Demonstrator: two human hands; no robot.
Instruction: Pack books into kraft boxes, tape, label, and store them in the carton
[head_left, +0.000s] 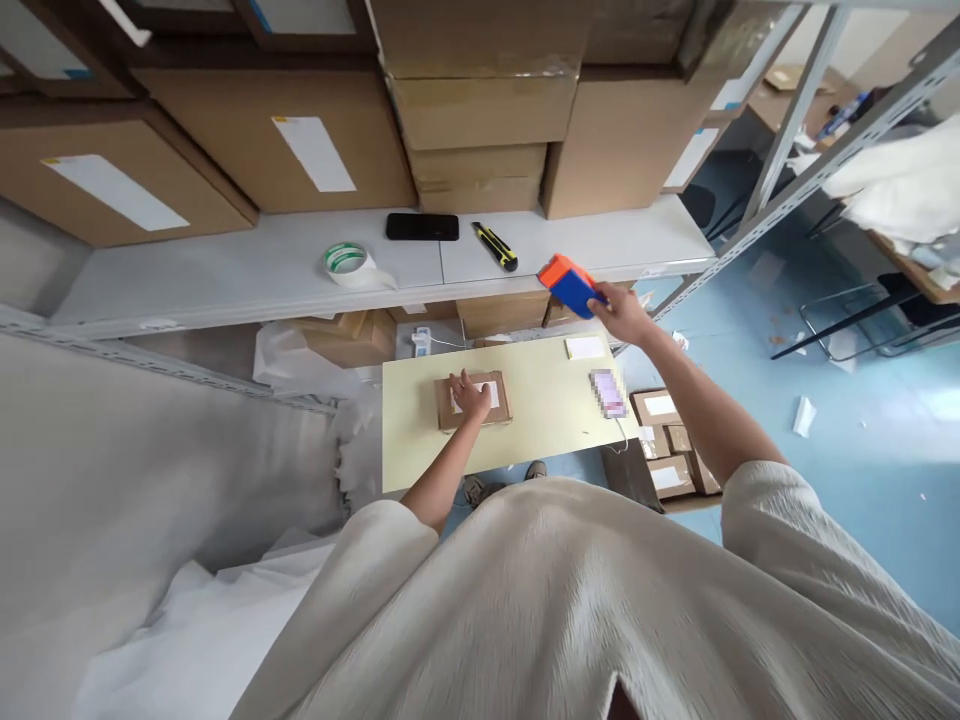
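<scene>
My left hand is over a small brown cardboard box with a white label, its fingers spread and the palm partly covering the label. Whether it presses on the box I cannot tell. The box lies on a pale yellow table. My right hand is raised beside the shelf edge, its fingers closed on a blue and orange block-like object whose exact kind is unclear. Close by on the grey shelf lie a black and yellow box cutter, a black phone and a roll of tape.
Large cardboard boxes line the back of the shelf. On the table's right are a white card and a pixelated device with a cable. An open carton of smaller boxes stands on the floor, right. A metal post rises at right.
</scene>
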